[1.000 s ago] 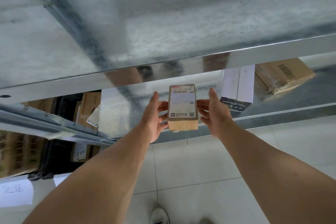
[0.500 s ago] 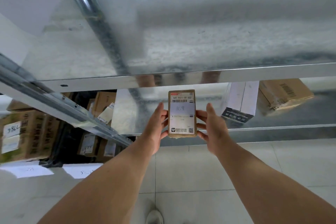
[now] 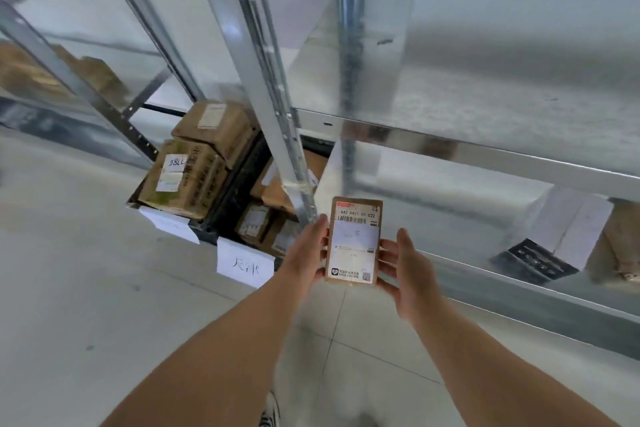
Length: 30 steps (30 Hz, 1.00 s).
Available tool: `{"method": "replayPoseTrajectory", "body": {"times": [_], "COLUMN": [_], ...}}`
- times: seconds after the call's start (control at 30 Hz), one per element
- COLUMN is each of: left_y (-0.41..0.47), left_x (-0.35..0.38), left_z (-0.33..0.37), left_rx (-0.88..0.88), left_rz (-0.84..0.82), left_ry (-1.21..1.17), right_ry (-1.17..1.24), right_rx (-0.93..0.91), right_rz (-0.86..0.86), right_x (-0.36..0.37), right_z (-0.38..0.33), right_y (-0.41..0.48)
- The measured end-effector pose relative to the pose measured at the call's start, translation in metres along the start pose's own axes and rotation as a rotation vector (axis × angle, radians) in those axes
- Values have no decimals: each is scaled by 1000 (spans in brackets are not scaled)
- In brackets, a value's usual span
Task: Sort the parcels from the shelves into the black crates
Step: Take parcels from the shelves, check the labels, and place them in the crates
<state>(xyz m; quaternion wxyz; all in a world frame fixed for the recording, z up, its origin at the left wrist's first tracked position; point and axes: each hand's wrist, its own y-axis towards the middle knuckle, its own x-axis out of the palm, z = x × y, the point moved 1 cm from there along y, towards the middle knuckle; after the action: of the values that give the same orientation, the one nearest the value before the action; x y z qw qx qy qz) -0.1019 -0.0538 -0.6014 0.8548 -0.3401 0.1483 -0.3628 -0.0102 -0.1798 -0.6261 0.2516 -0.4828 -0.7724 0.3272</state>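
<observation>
While both forearms reached forward over the tiled floor, the left hand and right hand held a small brown parcel upright between them, label facing the camera. Left fingers pressed flat along the parcel's left edge; right fingers were spread loosely, cupping its right edge and lower corner. Neither hand wrapped around it, so the hold was a two-sided pinch, parcel clear of the shelf and in the air. Printed code on the label was partly legible; the handwritten mark in its middle was too faint to read. Just beyond the left hand, two black crates sat on the floor beside a metal shelf upright, both already loaded with cardboard boxes. A paper tag with handwritten characters hung on the nearer crate's front; a second tag on the other was unreadable. Farther right, a white carton remained on the lower shelf. Risks, as judged: the light pinch could let the parcel slip if one hand released early; the upright stands close to the path toward the crates and could catch it; with the handwriting faint, it could go into the wrong crate.
</observation>
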Motion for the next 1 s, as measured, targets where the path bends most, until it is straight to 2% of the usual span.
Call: {"method": "replayPoseTrajectory", "body": {"times": [0.37, 0.77, 1.0], "left_y": [-9, 35, 79], "left_x": [-211, -460, -555], "left_z": [-22, 3, 26], "left_rx": [-9, 48, 37], "left_rz": [210, 283, 315], "left_ry": [-169, -238, -252], "right_ry": [-197, -315, -327], "right_rx": [54, 89, 91], "right_rz": [-238, -263, -289], "right_x": [199, 466, 570], "right_z": [52, 89, 94], "right_y": [-32, -26, 1]}}
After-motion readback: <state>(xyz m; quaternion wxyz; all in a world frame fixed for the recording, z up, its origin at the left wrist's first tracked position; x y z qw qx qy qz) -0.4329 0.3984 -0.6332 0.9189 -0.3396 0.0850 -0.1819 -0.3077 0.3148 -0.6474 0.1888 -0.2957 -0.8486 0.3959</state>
